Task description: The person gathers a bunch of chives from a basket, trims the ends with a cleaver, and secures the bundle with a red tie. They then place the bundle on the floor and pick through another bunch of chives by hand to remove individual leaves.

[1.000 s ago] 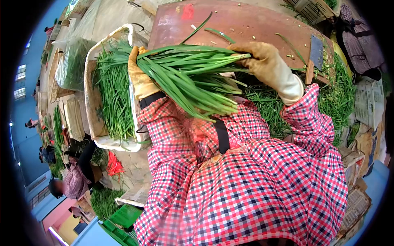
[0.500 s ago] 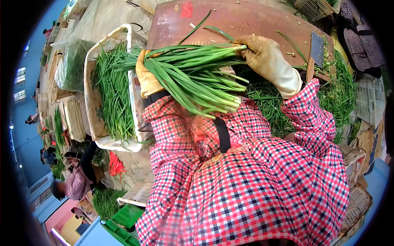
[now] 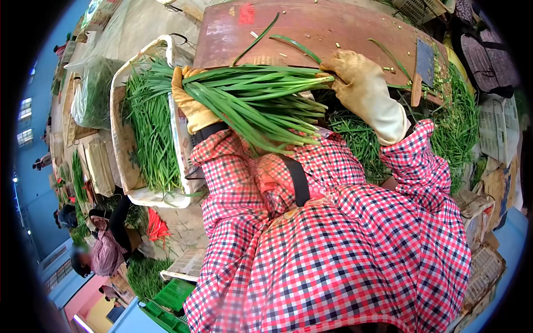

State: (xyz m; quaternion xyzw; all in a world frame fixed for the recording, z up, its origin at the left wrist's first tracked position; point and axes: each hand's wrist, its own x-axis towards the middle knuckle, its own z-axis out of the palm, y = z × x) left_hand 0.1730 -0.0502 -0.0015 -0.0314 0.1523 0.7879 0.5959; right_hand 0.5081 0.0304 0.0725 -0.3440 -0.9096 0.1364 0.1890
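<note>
My left hand (image 3: 191, 102), in a stained yellow-orange glove, is closed around the leafy part of a bunch of garlic chives (image 3: 261, 97). The stems fan out to the right, above my checked sleeves and lap. My right hand (image 3: 352, 75), in a similar glove with a pale cuff, pinches the pale stem ends of the upper chives. Its fingertips are partly hidden. Just beyond the bunch is a reddish-brown board (image 3: 316, 28) with loose leaves and cut bits on it. A cleaver (image 3: 425, 61) with a wooden handle lies at the board's right end.
To the left stands a white crate (image 3: 116, 133) with more chives inside. A clear plastic bag (image 3: 97, 94) of greens is behind it. Cut greens (image 3: 455, 127) lie heaped at right. A green crate (image 3: 172, 294) and another person (image 3: 105, 250) are at lower left.
My left hand has shifted slightly left with the bunch. My right hand still pinches the stem ends, and the lower stems sit closer together, swung a little left.
</note>
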